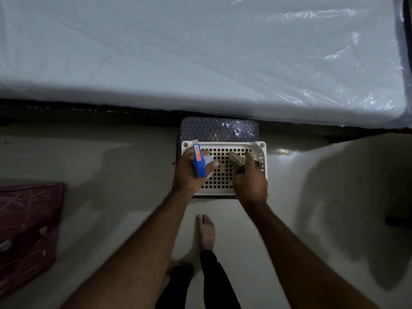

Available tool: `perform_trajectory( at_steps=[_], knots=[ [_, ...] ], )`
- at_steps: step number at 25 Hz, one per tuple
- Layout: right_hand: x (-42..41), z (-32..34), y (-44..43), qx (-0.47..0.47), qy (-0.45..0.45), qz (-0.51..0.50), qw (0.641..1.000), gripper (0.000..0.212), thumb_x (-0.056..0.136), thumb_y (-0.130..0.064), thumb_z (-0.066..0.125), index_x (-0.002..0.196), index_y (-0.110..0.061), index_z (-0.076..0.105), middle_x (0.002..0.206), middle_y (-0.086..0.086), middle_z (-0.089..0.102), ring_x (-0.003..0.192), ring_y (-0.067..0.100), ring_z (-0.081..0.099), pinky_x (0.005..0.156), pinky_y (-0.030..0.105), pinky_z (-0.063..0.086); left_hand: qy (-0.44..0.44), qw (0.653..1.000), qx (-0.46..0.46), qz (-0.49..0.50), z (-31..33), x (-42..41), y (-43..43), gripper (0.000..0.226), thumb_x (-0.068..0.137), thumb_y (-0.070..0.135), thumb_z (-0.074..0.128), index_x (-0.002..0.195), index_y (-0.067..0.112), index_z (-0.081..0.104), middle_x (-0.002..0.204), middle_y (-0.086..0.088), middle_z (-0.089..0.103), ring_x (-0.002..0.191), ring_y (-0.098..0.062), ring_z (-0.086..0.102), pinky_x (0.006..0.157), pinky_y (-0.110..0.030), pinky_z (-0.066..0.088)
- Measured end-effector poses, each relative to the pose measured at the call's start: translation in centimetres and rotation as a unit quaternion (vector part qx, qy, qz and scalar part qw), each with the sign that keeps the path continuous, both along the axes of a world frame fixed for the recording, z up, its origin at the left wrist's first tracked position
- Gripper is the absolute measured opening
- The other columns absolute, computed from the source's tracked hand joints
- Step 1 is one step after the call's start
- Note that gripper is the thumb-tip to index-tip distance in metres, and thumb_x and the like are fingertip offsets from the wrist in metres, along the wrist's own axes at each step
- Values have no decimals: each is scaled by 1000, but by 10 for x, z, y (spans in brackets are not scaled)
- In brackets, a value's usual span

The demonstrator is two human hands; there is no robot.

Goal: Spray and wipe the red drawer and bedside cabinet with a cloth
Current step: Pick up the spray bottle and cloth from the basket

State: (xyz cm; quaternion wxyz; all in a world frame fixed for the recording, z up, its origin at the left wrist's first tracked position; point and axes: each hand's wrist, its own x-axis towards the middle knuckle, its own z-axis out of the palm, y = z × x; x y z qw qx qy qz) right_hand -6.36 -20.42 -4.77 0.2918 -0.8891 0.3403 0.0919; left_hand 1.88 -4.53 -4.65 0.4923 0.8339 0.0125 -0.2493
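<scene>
A white perforated drawer [223, 190] is pulled out of the dark woven bedside cabinet [205, 129] that stands against the bed. My left hand [189, 172] grips a spray bottle [199, 160] with a blue trigger head, held over the drawer's left side. My right hand [250, 179] presses a beige cloth [236, 161] onto the drawer's grid floor on the right. The red drawer [24, 230], with round knobs and scratch marks, lies on the floor at the far left, away from both hands.
A mattress [200, 52] under a pale sheet and plastic wrap fills the upper half. Small white bits [236, 130] lie on the cabinet top. My bare feet [206, 230] stand on the glossy pale floor [111, 175] just behind the cabinet. A dark object [399, 220] sits at the right edge.
</scene>
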Motion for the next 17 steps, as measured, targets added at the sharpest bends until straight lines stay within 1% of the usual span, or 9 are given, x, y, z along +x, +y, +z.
perform_trajectory(
  at_steps=[2, 4, 6, 8, 10, 11, 12, 14, 17],
  knots=[
    [0, 13, -7, 66, -72, -48, 994, 49, 94, -14, 47, 142, -27, 47, 108, -1, 72, 88, 11, 69, 67, 29, 60, 0, 1000, -15, 25, 6, 0, 0, 29, 81, 28, 87, 99, 29, 64, 103, 2, 70, 85, 11, 63, 74, 0, 44],
    [3, 25, -17, 165, -129, -110, 972, 49, 89, -21, 42, 136, -26, 54, 104, -5, 69, 88, 6, 66, 64, 18, 52, -21, 999, -12, 27, 15, -1, 1, 24, 83, 31, 85, 95, 29, 64, 101, 7, 69, 90, 10, 62, 78, 1, 42],
    [5, 37, -24, 299, -134, -180, 928, 56, 86, -21, 50, 141, -28, 50, 117, -3, 65, 103, 14, 66, 71, 26, 55, -51, 998, -27, 37, 27, -2, 7, 26, 84, 29, 84, 99, 11, 71, 101, 8, 69, 98, 11, 60, 88, -5, 44],
    [9, 50, -26, 393, -113, -182, 894, 76, 84, -6, 61, 152, -31, 38, 128, 1, 59, 111, 23, 65, 74, 36, 61, -70, 995, -57, 51, 37, -1, 13, 27, 86, 22, 83, 99, 2, 72, 100, 6, 70, 104, 6, 61, 95, -14, 46],
    [13, 62, -22, 413, -102, -159, 891, 99, 82, 9, 70, 157, -41, 29, 134, 3, 58, 114, 28, 67, 78, 43, 64, -65, 992, -77, 73, 51, -1, 21, 24, 86, 19, 82, 95, -2, 72, 99, 6, 71, 102, 2, 64, 94, -14, 47],
    [17, 69, -16, 413, -104, -152, 892, 107, 79, 11, 76, 157, -45, 28, 135, 4, 60, 114, 29, 68, 82, 47, 64, -61, 991, -82, 89, 57, -1, 30, 25, 86, 19, 82, 93, -3, 72, 101, 5, 73, 99, 6, 65, 91, -11, 47],
    [20, 75, -10, 420, -115, -154, 887, 111, 76, 10, 79, 158, -45, 29, 132, 6, 65, 113, 29, 70, 83, 49, 64, -56, 990, -83, 103, 62, -2, 38, 27, 86, 20, 82, 94, -4, 72, 103, 2, 74, 95, 9, 65, 87, -8, 47],
    [28, 89, 6, 451, -148, -162, 865, 110, 72, 12, 80, 159, -35, 32, 120, 8, 74, 110, 29, 73, 81, 45, 64, -51, 988, -76, 125, 71, -3, 61, 29, 86, 22, 82, 95, -5, 73, 104, -4, 76, 91, 8, 67, 82, -8, 48],
    [44, 111, 43, 509, -177, -162, 827, 97, 69, 9, 78, 155, -20, 42, 118, 10, 76, 116, 32, 71, 80, 38, 63, -69, 981, -86, 157, 80, -8, 108, 30, 87, 19, 81, 80, -7, 68, 95, -9, 77, 91, -12, 72, 82, -21, 53]
  ],
)
